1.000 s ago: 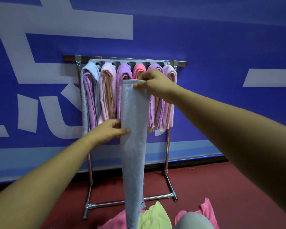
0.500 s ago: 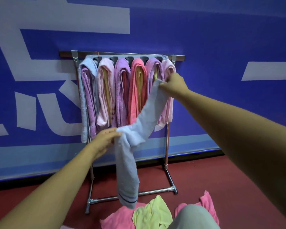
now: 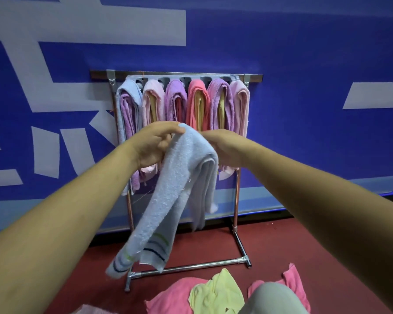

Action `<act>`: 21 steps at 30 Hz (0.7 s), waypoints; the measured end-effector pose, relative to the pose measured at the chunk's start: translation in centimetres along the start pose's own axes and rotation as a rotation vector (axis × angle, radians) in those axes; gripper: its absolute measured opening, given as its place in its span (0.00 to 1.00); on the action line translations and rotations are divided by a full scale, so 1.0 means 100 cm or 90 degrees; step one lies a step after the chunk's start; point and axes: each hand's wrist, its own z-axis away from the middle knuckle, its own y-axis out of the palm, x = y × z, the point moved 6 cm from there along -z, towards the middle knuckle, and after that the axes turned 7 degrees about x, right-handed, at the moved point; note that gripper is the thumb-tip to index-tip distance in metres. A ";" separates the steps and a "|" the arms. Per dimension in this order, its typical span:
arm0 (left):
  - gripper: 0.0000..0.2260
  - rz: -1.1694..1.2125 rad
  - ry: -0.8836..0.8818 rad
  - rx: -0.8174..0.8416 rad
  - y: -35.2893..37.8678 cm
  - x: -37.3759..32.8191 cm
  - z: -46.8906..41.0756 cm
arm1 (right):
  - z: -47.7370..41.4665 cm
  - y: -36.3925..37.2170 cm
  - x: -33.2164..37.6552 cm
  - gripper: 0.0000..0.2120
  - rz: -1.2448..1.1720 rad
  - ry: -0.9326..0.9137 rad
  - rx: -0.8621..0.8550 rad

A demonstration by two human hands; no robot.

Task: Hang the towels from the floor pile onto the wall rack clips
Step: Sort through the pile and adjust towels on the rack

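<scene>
While both of your hands meet at the fold of the light blue towel point(image 3: 186, 177), the head view shows that fold in front of the hung towels point(image 3: 197, 105) and below the clip bar point(image 3: 182, 76) of the rack point(image 3: 236, 200). Your left hand point(image 3: 153, 145) pinches the crest of the fold between thumb and fingertips. Your right hand point(image 3: 224, 146) curls round it from the other side, its fingertips buried in the cloth.

The clips lie up and away from both hands, and neither hand looks clearly nearer. The towel is doubled, fold uppermost. Its long axis runs down and leftward toward you, with the striped end lowest and off the floor. I judge the lift should lead with the fold. Every slot looks filled, so you cannot tell which clip is free. The floor pile point(image 3: 213, 293) of pink and yellow towels waits below.
</scene>
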 end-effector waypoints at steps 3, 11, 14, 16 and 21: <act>0.12 -0.017 0.006 -0.007 -0.004 0.000 -0.002 | 0.003 0.011 0.023 0.25 0.002 -0.041 0.077; 0.06 -0.032 -0.072 0.049 0.000 0.027 -0.002 | 0.026 -0.004 0.042 0.09 0.024 -0.091 0.051; 0.16 -0.060 -0.113 0.095 0.004 0.042 0.001 | 0.031 -0.013 0.039 0.12 -0.025 -0.091 0.031; 0.18 -0.025 -0.102 0.067 0.001 0.045 -0.003 | 0.033 -0.022 0.032 0.13 -0.016 -0.078 0.014; 0.24 -0.002 -0.053 0.029 0.002 0.034 -0.016 | 0.042 -0.033 0.017 0.07 0.023 0.000 0.052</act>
